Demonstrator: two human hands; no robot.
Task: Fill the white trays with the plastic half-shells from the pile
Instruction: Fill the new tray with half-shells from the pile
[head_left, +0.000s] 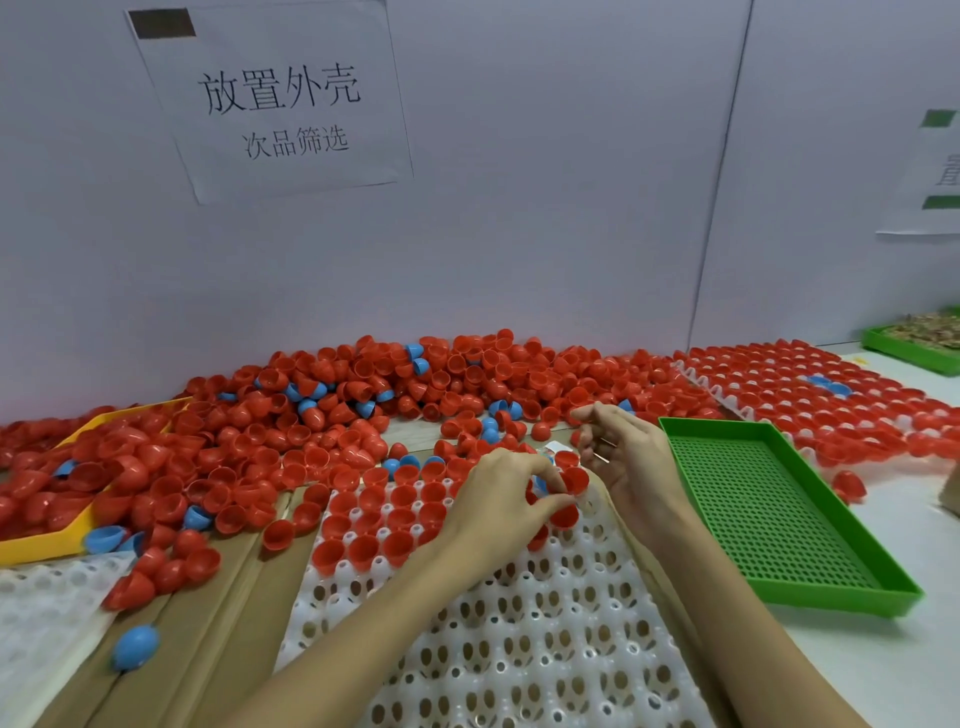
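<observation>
Shells, mostly red with a few blue ones mixed in, lie heaped in a pile (363, 405) along the back wall and spill over a yellow tray (47, 540) at the left. The white tray (519, 649) being filled sits in front of the person on cardboard (208, 623); only its far-left rows hold red half-shells, and most sockets nearer the camera stand vacant. The left hand (504, 499) reaches over the far edge of the filled rows, fingers curled and pinching a red half-shell (563, 514) at the boundary between filled and vacant sockets. The right hand (618, 462) hovers just beyond it, palm turned inward, fingers loosely curled; something small may be in its palm, but I cannot tell whether it grips anything. A second white tray (810, 405) at the right looks nearly full, and an empty green perforated tray (779, 514) lies between it and the hands. The likely trouble from here is seating: if the pinched shell goes in tilted or dome-up against its neighbours, it could rock out or knock the adjoining shells loose. A blue half-shell (540, 483) close under the left fingers could be swept into a socket by mistake. The loose shells crowding the tray's far edge could also roll into open sockets upside down.
</observation>
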